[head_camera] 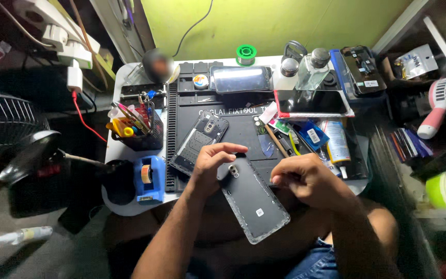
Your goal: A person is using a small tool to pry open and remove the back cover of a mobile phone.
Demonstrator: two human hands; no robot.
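Head view. Landmark: the black repair mat on the small white bench.

1. My left hand is at the near edge of the mat. Its fingers curl over the upper-left corner of the dark phone back cover, beside the camera cutout. The hand is in contact with the cover and steadies it; I cannot tell how firmly it grips.

2. My right hand is at the near right corner of the mat, just beside the cover's right edge. Fingers and thumb are pinched together. Whether they hold a small part or tool cannot be made out.

3. The back cover overhangs the near edge of the mat, above my lap. Its long axis runs diagonally: camera end up and to the left, toward the mat; bottom end down and to the right, toward my body. It lies between both hands. The left hand is on it; the right is close but appears apart from it.

4. On the mat, left of centre, lies the opened phone body, tilted, just beyond my left hand.

5. Left of the mat: a blue tape dispenser and a mesh tool holder. At the far edge of the mat: a phone with a lit screen.
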